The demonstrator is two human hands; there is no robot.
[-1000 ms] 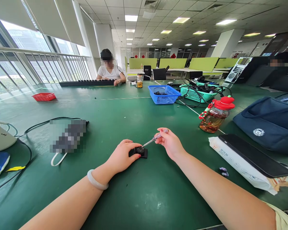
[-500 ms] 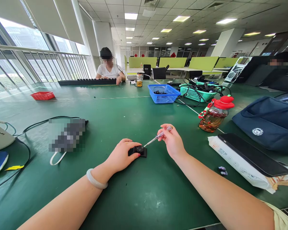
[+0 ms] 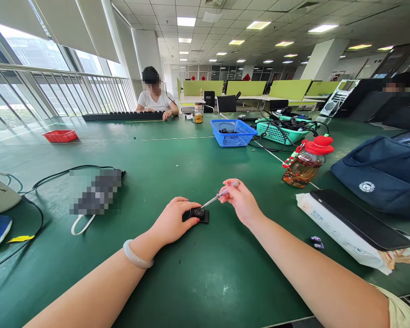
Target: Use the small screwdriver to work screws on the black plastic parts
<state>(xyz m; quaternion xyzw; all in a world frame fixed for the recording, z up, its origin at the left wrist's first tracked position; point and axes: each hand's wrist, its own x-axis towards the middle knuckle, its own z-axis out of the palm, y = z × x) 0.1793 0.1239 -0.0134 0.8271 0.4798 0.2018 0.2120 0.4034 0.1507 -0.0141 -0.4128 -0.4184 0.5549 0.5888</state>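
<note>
Module, small and black, is lying on the green table near centre, with the left hand pressing down on its left side, fingers clamped over it, while the right hand is pinching a screwdriver, its tip touching the module's top.

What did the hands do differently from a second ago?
The right hand wobbled the screwdriver: its handle end rose a little, then came back down and left, while the tip stayed on the small black part. The left hand kept pressing that part on the green table. Nothing was picked up or let go. The bottle and baskets did not move.
</note>
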